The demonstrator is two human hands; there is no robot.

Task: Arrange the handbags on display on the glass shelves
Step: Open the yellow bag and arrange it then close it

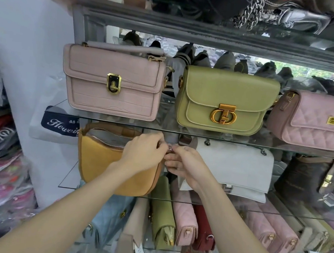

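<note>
Left grip: your left hand (144,153) curls over the right top corner of the mustard bag (103,160).
Right grip: your right hand (184,164) pinches a small metal piece (169,147) beside that corner, possibly a zip pull or strap clasp (too small to tell).
Mustard bag: upright on the middle glass shelf (67,179), zip partly undone, just left of the white bag (234,170).
Upper shelf: pink croc bag (112,82), green bag (223,101), quilted pink bag (318,121) in a row.
</note>
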